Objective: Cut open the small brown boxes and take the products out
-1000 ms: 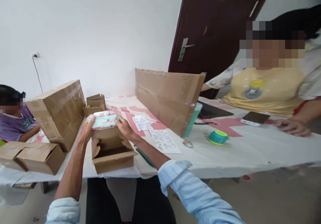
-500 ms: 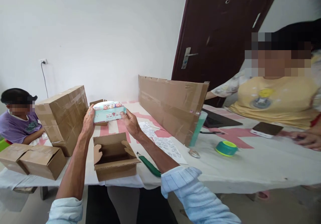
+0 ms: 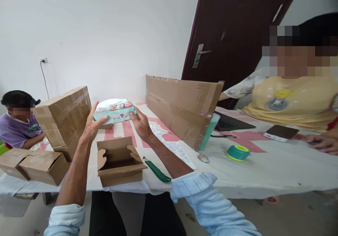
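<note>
A small teal packet with little printed figures is held up in the air between both my hands. My left hand grips its left end with thumb and fingers. My right hand grips its right end. Below the packet an open, empty small cardboard box stands on the white-covered table near its front edge.
A green-handled cutter lies right of the open box. A large taped carton and closed small boxes stand left. A cardboard divider, printed sheets, a teal tape roll and a phone lie right. Two other people sit at the table.
Both hands have lifted the teal packet from just above the open box to well above it, and tilted it slightly.
</note>
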`<state>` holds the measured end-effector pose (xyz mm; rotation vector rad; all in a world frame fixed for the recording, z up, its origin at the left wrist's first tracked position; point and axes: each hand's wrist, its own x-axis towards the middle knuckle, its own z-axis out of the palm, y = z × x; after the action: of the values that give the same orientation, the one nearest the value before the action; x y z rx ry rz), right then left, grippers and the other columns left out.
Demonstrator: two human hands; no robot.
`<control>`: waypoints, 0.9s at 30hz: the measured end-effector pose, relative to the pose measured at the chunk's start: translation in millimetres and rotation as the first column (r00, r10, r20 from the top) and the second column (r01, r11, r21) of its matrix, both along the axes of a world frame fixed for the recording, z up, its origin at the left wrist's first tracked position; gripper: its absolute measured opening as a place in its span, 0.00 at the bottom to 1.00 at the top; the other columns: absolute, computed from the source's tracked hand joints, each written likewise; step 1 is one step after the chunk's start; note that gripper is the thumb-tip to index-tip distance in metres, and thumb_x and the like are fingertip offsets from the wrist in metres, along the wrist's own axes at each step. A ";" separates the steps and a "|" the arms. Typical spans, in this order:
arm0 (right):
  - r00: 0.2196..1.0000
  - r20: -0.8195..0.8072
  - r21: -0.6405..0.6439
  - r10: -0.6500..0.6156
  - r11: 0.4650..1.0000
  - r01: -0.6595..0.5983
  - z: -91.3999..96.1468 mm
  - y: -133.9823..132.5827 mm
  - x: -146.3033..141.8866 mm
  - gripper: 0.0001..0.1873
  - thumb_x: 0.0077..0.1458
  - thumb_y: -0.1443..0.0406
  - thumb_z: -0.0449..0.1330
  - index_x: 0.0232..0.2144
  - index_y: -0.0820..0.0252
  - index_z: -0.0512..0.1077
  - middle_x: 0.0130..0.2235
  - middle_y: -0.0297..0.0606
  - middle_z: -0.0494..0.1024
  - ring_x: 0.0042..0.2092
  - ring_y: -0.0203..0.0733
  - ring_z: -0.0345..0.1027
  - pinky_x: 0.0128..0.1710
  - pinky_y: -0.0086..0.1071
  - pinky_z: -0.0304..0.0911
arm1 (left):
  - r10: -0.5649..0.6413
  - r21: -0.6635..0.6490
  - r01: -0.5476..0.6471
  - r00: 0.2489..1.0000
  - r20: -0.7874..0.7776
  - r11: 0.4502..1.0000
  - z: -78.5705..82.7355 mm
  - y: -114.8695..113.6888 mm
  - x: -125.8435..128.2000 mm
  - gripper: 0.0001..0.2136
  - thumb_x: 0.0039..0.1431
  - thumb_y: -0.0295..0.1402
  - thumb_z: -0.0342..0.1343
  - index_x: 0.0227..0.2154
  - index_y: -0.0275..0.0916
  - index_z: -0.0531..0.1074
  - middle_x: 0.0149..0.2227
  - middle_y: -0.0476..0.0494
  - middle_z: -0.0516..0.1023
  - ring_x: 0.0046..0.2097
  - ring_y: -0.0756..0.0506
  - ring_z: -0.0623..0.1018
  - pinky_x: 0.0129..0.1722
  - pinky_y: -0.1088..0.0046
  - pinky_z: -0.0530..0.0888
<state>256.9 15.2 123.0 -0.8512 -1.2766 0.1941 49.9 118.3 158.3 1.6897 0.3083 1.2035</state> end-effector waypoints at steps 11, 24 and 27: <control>0.971 0.233 -0.278 -0.046 0.954 0.112 -66.8 -8.0 40.7 0.34 0.65 0.44 0.63 0.67 0.51 0.73 0.70 0.49 0.71 0.71 0.59 0.63 0.70 0.58 0.62 | 0.247 0.186 -0.238 0.968 -0.030 0.953 10.1 64.5 -23.3 0.43 0.37 0.36 0.82 0.61 0.40 0.76 0.52 0.41 0.81 0.52 0.37 0.81 0.52 0.65 0.81; 0.955 -0.215 -0.629 0.205 0.719 -0.296 -140.8 -26.2 32.1 0.26 0.58 0.42 0.68 0.40 0.59 0.78 0.37 0.39 0.82 0.38 0.43 0.74 0.39 0.37 0.72 | 0.369 -0.090 -0.418 0.868 -0.333 0.904 -151.7 141.5 -24.0 0.33 0.29 0.35 0.79 0.44 0.39 0.77 0.37 0.47 0.79 0.41 0.42 0.77 0.40 0.69 0.75; 0.943 -0.259 -0.648 0.210 0.686 -0.331 -136.1 -27.0 34.4 0.24 0.59 0.43 0.67 0.39 0.59 0.78 0.37 0.38 0.81 0.37 0.41 0.72 0.37 0.34 0.70 | 0.355 -0.091 -0.407 0.869 -0.345 0.909 -162.5 167.1 -10.9 0.33 0.30 0.36 0.79 0.45 0.39 0.77 0.38 0.47 0.79 0.42 0.43 0.77 0.42 0.70 0.75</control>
<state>291.3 -11.8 -13.1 -1.2371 -1.1681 1.0179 39.0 285.4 -4.2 1.7271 0.9579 1.1394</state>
